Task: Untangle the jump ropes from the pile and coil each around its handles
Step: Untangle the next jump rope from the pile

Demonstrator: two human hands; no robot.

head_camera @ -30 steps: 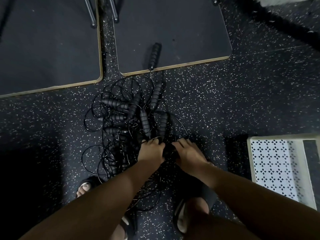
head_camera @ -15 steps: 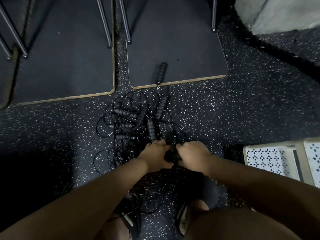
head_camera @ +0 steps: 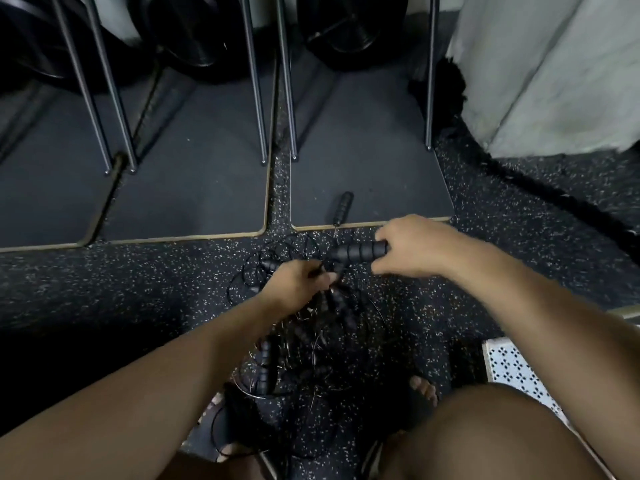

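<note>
The right hand (head_camera: 415,249) has its fingers (head_camera: 382,233) curled round one end of a black handle (head_camera: 358,252). The handle lies sideways, with its rope end pointing at the left hand (head_camera: 296,287). That hand squeezes thin ropes (head_camera: 242,282), and maybe a second grip too, but it is blurry. The pile of jump ropes (head_camera: 311,344) is just below the left hand, so that hand is nearer. A lone handle (head_camera: 343,206) lies apart on a mat (head_camera: 363,168). No words can be read.
</note>
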